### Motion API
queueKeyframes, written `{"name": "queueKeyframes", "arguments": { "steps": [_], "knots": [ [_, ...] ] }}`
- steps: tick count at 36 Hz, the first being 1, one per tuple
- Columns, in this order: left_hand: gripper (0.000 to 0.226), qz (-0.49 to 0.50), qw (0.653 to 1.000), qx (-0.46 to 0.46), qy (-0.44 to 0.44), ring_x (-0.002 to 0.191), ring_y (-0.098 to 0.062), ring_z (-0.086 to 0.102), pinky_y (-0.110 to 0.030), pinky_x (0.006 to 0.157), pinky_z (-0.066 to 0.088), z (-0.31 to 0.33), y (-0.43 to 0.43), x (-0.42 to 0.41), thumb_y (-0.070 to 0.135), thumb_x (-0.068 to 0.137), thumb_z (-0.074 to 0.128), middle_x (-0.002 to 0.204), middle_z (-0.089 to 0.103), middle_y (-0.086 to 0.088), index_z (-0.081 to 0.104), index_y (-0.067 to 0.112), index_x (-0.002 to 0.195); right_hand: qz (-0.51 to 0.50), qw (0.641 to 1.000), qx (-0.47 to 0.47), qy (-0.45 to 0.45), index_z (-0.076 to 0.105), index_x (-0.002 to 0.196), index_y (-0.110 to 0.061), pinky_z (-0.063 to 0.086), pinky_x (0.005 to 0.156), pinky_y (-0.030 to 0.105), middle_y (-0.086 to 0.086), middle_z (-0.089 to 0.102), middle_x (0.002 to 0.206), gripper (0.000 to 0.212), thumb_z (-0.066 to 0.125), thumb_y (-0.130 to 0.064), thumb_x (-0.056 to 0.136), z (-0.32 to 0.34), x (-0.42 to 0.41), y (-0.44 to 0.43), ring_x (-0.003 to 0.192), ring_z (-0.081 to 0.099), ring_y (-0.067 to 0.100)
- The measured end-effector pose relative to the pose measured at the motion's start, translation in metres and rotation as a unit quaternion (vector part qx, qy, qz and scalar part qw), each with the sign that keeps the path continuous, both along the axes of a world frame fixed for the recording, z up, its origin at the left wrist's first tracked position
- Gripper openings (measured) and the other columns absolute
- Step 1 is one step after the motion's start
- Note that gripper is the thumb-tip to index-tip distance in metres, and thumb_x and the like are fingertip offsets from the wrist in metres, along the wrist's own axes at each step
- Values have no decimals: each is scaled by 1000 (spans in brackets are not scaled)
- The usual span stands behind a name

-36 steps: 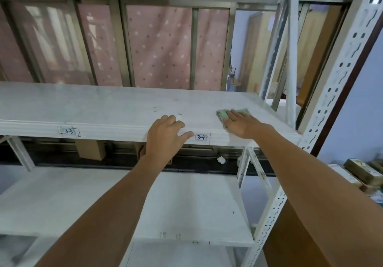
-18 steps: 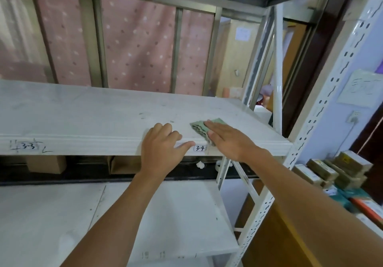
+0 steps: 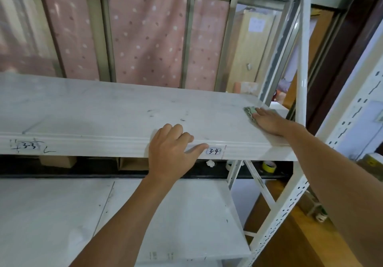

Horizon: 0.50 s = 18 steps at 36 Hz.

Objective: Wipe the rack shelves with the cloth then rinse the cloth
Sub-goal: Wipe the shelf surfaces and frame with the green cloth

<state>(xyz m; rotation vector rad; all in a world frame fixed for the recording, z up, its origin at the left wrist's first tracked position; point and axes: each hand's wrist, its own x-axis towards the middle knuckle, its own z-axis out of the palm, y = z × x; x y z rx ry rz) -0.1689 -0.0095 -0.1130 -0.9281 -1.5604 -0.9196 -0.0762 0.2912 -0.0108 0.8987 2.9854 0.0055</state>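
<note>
A white rack shelf (image 3: pixel 99 113) runs across the view, labelled 3-3 and 3-4 on its front lip. My right hand (image 3: pixel 269 121) lies flat on a small green cloth (image 3: pixel 249 111) near the shelf's far right corner; only the cloth's left edge shows beyond my fingers. My left hand (image 3: pixel 172 148) rests on the shelf's front edge beside the 3-4 label, fingers on top and thumb along the lip, holding no cloth. A lower white shelf (image 3: pixel 62 215) sits below.
White perforated uprights (image 3: pixel 339 134) and a diagonal brace (image 3: pixel 261 186) frame the rack's right end. Pink dotted curtain (image 3: pixel 145 38) hangs behind. Cardboard boxes (image 3: pixel 58 161) and a yellow tape roll (image 3: pixel 269 166) sit behind the shelf. Wooden floor lies at lower right.
My right hand has slid the cloth right and back, from near the 3-4 label to the shelf's far right corner. My left hand stays on the front edge.
</note>
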Motion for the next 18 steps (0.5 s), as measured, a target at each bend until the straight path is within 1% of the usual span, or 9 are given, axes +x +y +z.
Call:
{"name": "queueKeyframes", "arguments": {
  "steps": [3,6,8,11,13,16,18],
  "knots": [
    [46,6,1000,10,4,62,-21,40,-31,55,37,0,1,0,52,80,85,63,51,-1,68,11,64,16,1000,-2,-7,9,157,-6,8,119,36,14,7,164,56,15,-34,109,5,-22,3,151,9,28],
    [47,14,1000,8,11,61,-21,40,-31,54,38,1,0,1,53,79,85,62,52,-1,69,11,65,55,998,-16,-13,6,158,-9,5,120,35,13,5,165,58,14,-37,108,7,-45,-5,151,7,25],
    [47,17,1000,6,13,59,-23,42,-31,54,38,0,0,2,53,79,85,62,52,-2,71,11,66,92,995,-27,-19,4,159,-16,2,120,34,6,3,165,58,14,-41,108,6,-58,-19,152,3,21],
    [48,24,1000,6,11,58,-24,43,-33,51,38,0,0,4,54,79,85,62,52,-2,71,10,66,166,984,-55,-26,3,158,-30,1,122,41,-4,0,166,63,13,-56,101,2,-64,-48,152,-1,17],
    [47,28,1000,8,8,58,-25,43,-35,51,39,0,0,5,53,79,85,62,52,-3,71,10,66,223,972,-65,-30,0,157,-34,0,122,43,-9,-2,165,66,10,-63,99,-3,-61,-69,151,-4,14],
    [46,29,1000,0,6,59,-25,43,-34,50,39,-1,0,5,51,80,85,62,52,-3,72,9,67,288,954,-71,-30,-4,156,-38,-1,121,36,-16,-7,163,63,9,-63,100,-12,-51,-88,148,-8,6],
    [46,29,1000,-5,5,59,-24,44,-34,51,39,-1,-1,5,51,81,85,62,52,-3,72,9,68,300,950,-80,-29,-4,156,-38,-3,119,29,-20,-7,162,59,10,-57,103,-14,-42,-93,147,-9,2]
  ]
}}
